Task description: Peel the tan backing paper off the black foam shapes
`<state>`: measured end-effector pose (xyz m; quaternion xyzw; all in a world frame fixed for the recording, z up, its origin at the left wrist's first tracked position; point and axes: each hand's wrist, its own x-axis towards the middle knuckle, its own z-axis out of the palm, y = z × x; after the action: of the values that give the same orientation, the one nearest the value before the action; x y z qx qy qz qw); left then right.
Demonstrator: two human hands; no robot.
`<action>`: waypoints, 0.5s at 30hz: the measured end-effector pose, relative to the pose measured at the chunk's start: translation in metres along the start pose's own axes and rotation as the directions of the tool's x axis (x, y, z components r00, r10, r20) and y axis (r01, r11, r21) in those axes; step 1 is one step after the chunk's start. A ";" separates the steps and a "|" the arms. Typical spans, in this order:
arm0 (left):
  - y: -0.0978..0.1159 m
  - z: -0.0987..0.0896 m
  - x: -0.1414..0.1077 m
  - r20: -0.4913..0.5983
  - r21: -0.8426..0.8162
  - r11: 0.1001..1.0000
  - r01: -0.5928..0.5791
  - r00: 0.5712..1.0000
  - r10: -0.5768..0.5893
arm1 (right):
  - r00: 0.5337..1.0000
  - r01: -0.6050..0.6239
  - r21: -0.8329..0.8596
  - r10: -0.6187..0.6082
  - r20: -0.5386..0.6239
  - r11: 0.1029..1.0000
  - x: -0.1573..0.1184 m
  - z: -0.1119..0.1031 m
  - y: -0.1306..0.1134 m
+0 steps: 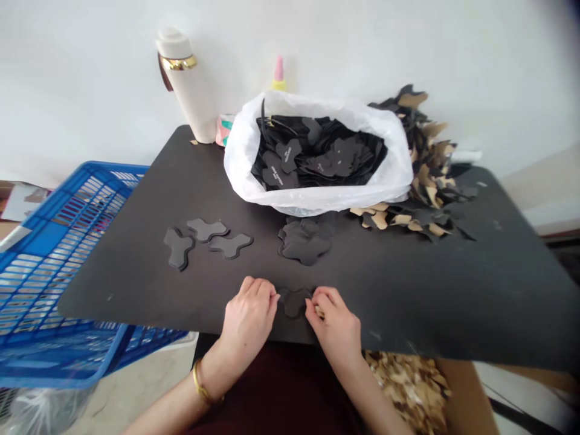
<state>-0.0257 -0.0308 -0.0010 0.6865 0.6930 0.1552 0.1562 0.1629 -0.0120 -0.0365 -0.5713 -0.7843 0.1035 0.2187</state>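
On the black matte tabletop (453,284), the white plastic bag of black die-cut pieces (317,154) fills the upper centre; we see pale print on some pieces, too small to read. At lower centre, one flat black lobed cut-out (294,301) lies between both hands, equally near: left hand (249,320) and right hand (335,326) pinch its opposite edges.

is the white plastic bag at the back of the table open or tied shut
Open. The white plastic bag has its rim rolled back wide, so the black cut-out pieces heaped inside show from above.
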 end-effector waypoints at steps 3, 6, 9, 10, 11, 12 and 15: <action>0.000 0.001 0.004 0.024 0.045 0.999 0.008 1.000 -0.009 | 0.999 -0.028 0.000 0.028 0.024 1.000 0.001 -0.002 -0.001; 0.001 0.002 0.007 0.047 0.086 0.996 -0.001 0.999 -0.003 | 0.997 -0.051 -0.009 0.051 0.055 0.999 0.002 -0.003 -0.001; -0.001 0.001 0.011 0.073 0.122 0.992 -0.017 0.997 0.008 | 0.994 -0.066 -0.031 0.068 0.087 0.997 0.004 -0.003 -0.001; -0.003 0.000 0.012 0.082 0.125 0.992 -0.019 0.997 0.009 | 0.992 -0.071 -0.041 0.075 0.098 0.997 0.005 -0.003 -0.001; -0.006 -0.001 0.014 0.086 0.124 0.992 -0.015 0.996 0.005 | 0.991 -0.079 -0.051 0.084 0.108 0.996 0.005 -0.004 -0.001; -0.010 -0.002 0.015 0.085 0.124 0.992 -0.004 0.996 -0.007 | 0.988 -0.088 -0.063 0.096 0.120 0.994 0.006 -0.004 -0.002; -0.020 -0.005 0.017 0.047 0.147 0.989 0.023 0.998 -0.031 | 0.977 -0.127 -0.125 0.146 0.154 0.984 0.007 -0.007 -0.003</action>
<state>-0.0463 -0.0135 -0.0051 0.6903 0.7077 0.0848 0.1243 0.1622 -0.0067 -0.0277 -0.6250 -0.7631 0.1194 0.1132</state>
